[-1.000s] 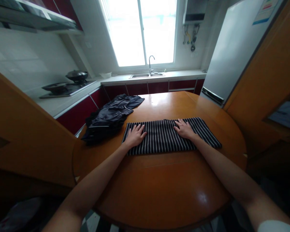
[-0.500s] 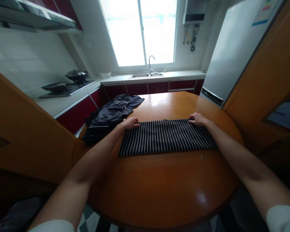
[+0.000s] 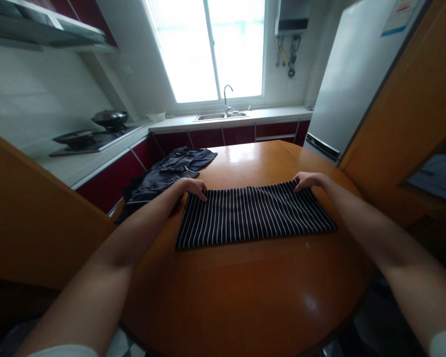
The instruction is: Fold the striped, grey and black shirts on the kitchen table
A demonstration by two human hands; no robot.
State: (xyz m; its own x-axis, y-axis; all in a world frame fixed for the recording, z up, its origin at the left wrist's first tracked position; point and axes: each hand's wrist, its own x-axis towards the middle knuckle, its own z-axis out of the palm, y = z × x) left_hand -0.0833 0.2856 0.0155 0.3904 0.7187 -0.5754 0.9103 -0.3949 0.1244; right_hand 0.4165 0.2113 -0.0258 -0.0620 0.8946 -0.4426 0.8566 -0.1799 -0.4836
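A black cloth with white stripes point(image 3: 250, 213), folded into a long rectangle, lies across the wooden table point(image 3: 245, 287). Its far left corner is pinched by my left hand point(image 3: 195, 187), thumb and fingers closed. At the far right corner my right hand point(image 3: 305, 180) grips the same edge. That far edge looks slightly raised and sags between my hands, while the near edge rests on the tabletop. What kind of article the cloth is, I cannot tell. Just beyond my left hand lies a pile of dark garments point(image 3: 167, 171), partly hidden by my left forearm.
A counter with a sink point(image 3: 223, 115) and tap runs under the window behind the table. On the left, a wok point(image 3: 109, 119) and a pan point(image 3: 74, 139) sit on the stove. The fridge point(image 3: 349, 74) stands at the right, beside a wooden panel point(image 3: 397, 114).
Both hands have lifted the cloth's far edge a little, and more of the striped face shows. The view has shifted slightly to the right.
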